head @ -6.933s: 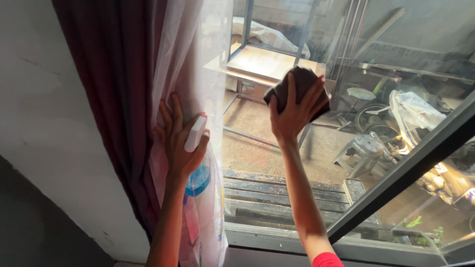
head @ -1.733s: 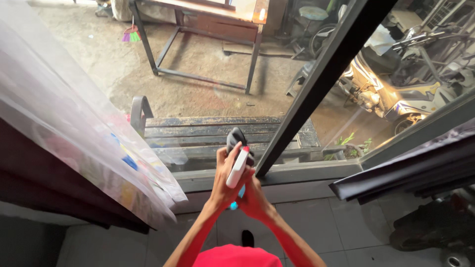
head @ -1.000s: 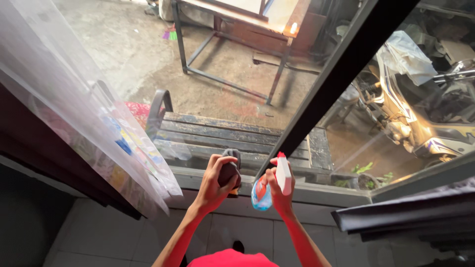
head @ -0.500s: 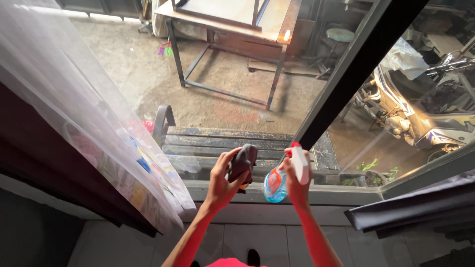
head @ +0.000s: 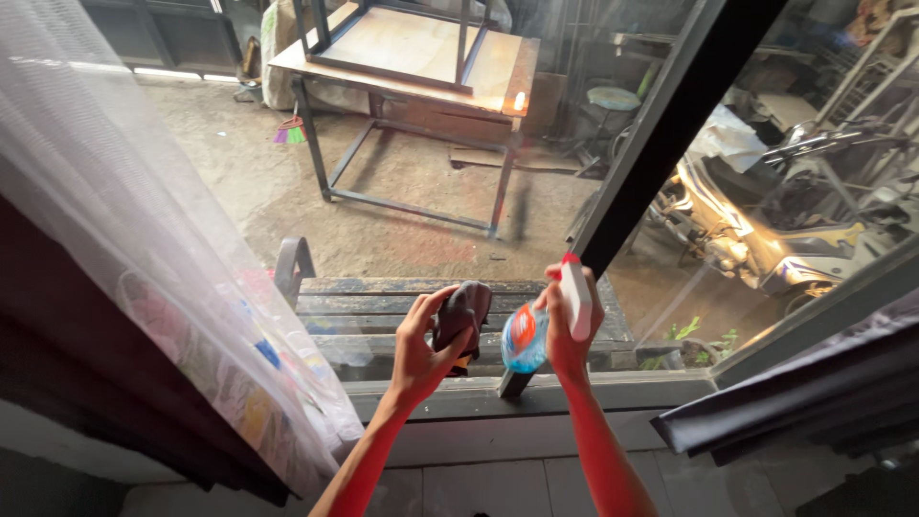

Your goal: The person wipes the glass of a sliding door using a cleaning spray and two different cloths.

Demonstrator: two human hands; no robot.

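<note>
A dark brown cloth (head: 461, 313) is held bunched in the left hand (head: 421, 347), whose grip is closed around it just below the centre of the frame, with the fingers curled over the cloth's left edge. Just to its right, a spray bottle (head: 536, 330) is clasped in the right hand (head: 569, 335); that grip is wrapped shut about the bottle's neck. The white trigger head with its red tip is seen pointing up toward the top of the frame, and the rounded body of blue liquid is turned toward the cloth, close beside it but not clearly touching. Both hands are raised in front of the window pane (head: 421, 201), just above the grey window sill (head: 450, 397) that runs across the lower middle. A dark window frame bar (head: 661, 144) is seen slanting from the upper right down to the sill behind the bottle. A sheer white curtain (head: 124, 258) is gathered along the left side, with a darker curtain (head: 57, 383) behind it at the lower left. Through the glass, a slatted wooden bench (head: 383, 306) is seen behind the hands, a metal-framed table (head: 412, 67) in the upper middle, and a motorcycle (head: 766, 239) at the right.
</note>
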